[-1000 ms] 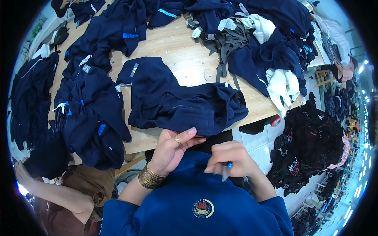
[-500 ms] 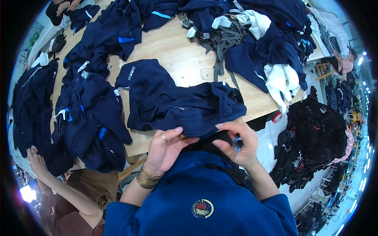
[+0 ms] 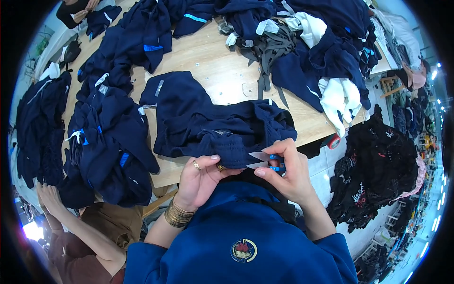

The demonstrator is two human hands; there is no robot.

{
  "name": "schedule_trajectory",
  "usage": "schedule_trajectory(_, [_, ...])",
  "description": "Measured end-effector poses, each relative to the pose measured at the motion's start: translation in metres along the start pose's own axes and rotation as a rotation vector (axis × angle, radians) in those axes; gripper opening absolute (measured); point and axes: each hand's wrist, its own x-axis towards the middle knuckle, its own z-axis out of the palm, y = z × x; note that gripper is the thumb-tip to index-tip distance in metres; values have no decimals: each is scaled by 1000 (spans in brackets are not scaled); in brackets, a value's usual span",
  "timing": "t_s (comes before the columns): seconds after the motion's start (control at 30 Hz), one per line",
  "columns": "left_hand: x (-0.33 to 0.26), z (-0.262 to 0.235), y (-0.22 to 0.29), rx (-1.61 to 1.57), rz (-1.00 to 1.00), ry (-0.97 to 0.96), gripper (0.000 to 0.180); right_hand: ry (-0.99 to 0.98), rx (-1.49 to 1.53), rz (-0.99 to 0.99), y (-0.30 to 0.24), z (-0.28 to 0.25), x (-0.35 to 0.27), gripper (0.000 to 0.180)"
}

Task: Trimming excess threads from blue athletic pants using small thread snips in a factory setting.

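Navy trousers [image 3: 187, 106] lie bunched at the table's near edge, their gathered elastic waistband toward me. My left hand [image 3: 198, 177] pinches the waistband's near edge between thumb and fingers; rings and stacked bangles show on that arm. In my right hand [image 3: 288, 173] is a pair of thread snips [image 3: 274, 162] with blue handles. Their two pale blades stand apart, pointing left, with the tips at the right part of the gathered waistband. Whether the blades touch the cloth I cannot tell.
Piles of navy garments [image 3: 111, 128] cover the left and far sides of the wooden table [image 3: 203, 75]. Dark grey strips [image 3: 267, 52] and white cloth [image 3: 338, 97] lie far right. A black garment heap [image 3: 378, 165] is right of the table. A co-worker's arm [image 3: 82, 227] reaches in at left.
My right hand has turned, bringing the snips' blades into view against the waistband. My left hand keeps its pinch, and the trousers stay almost where they were.
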Motion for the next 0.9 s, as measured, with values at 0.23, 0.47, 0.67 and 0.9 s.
schedule_trajectory(0.23, [-1,-2,-1,-19,35,-41,33,2,-141,-140,-1,1,0,32])
schedule_trajectory(0.47, [0,-1,-1,-15,25,-28,32,61,-202,-205,4,4,0,34])
schedule_trajectory(0.67, [-3,2,0,-28,25,-32,31,64,-11,-263,1,9,5,43])
schedule_trajectory(0.9, [-8,8,37,800,169,-97,22,31,113,-91,15,-3,13,10])
